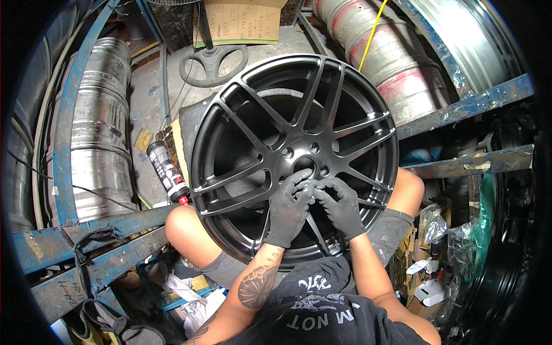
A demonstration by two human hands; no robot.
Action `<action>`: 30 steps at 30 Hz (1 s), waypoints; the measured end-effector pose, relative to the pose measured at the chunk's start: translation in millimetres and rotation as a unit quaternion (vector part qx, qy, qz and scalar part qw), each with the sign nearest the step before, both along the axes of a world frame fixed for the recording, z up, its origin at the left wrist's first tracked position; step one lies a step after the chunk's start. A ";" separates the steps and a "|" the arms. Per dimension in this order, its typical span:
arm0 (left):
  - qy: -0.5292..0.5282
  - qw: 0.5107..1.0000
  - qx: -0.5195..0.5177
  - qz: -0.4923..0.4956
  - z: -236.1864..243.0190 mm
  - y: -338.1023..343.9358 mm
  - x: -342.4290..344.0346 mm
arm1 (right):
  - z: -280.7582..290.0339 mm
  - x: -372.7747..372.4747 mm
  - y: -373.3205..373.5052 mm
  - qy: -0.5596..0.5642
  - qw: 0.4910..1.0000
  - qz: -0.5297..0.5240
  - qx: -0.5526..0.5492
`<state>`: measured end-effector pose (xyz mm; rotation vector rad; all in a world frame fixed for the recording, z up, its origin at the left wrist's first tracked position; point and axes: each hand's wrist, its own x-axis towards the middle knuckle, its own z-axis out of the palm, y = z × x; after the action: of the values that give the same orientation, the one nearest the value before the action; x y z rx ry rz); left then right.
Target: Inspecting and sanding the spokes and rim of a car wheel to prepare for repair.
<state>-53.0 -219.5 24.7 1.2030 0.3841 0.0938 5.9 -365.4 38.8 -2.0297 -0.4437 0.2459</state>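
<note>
A large black multi-spoke alloy wheel rim (325, 146) lies face up in front of me, between my knees. Over its lower spokes, just below the centre bore, my two dark-gloved hands meet. My left hand (289, 211) has its fingers bent inward, thumb and fingertips pressed together. My right hand (340, 208) pinches close beside it, its fingertips almost touching the left ones. Something small and pale seems to sit between the fingertips, too small to name. Several bolt holes ring the bore above my fingers.
Bare metal rims (100, 121) are stacked at left, more rims (397, 63) at upper right, within blue metal racks (477, 103). A black bottle with a red tip (167, 169) stands left of the wheel. Beyond it are a round-based stand (214, 66) and a cardboard sheet (244, 23).
</note>
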 end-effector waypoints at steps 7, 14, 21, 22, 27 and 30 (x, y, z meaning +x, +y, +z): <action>-0.012 1.000 -0.001 -0.009 -10.6 -2.9 -0.5 | -3.1 -0.4 2.0 -0.038 0.999 -0.004 -0.035; -0.022 0.999 0.023 -0.016 -8.0 -0.9 -0.4 | -12.3 -1.0 -1.0 -0.038 0.999 -0.006 -0.017; -0.026 0.998 0.059 -0.011 -2.7 -1.5 0.3 | -16.5 -2.7 -4.7 0.082 0.996 -0.028 0.033; -0.023 0.998 0.055 -0.012 -1.9 -1.5 0.3 | -15.9 -3.3 -4.7 0.140 0.988 -0.042 0.056; -0.020 0.999 0.031 -0.014 -6.8 -2.8 -0.2 | -21.1 -3.0 -5.4 0.144 0.987 -0.027 0.067; -0.015 1.000 0.020 -0.016 -5.8 -2.9 -0.2 | -23.5 -3.1 -7.0 0.136 0.987 -0.025 0.077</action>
<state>-53.2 -222.4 18.9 1.2452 0.3386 0.0925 2.8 -372.4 15.3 -1.8217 -0.2326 0.4379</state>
